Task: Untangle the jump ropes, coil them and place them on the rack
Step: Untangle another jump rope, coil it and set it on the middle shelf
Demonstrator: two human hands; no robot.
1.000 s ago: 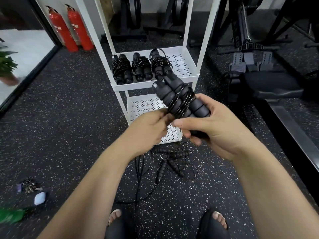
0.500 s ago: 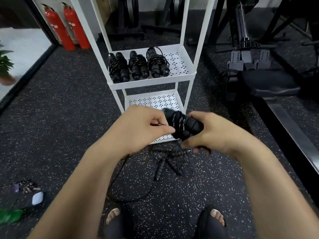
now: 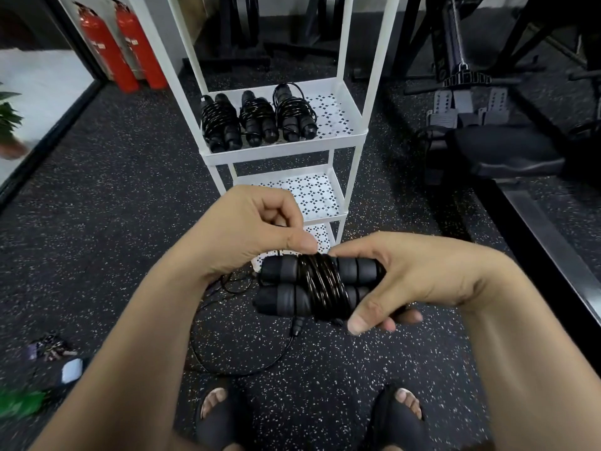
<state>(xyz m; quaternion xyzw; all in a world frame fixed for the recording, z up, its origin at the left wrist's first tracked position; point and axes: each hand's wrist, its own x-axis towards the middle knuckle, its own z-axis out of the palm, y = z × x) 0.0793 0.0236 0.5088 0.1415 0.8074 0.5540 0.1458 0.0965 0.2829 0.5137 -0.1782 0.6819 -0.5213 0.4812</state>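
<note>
Handle ends of coiled jump rope covered by right hand, 4 o'clock. Part of floor rope behind left forearm, 7 o'clock. Uprights of rack cut off, 12 o'clock. At 8 o'clock, small items blurred.

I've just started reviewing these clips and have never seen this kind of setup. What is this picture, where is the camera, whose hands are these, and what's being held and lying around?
There is no machine here. A person wears a camera on the head, looking down at their own arms and sandalled feet. The right hand grips a jump rope by its two black handles, with the cord wound around them. The left hand seems to pinch the cord on top. Ahead stands a white rack with three coiled ropes on a shelf. On the speckled floor below lies loose black cord.
</note>
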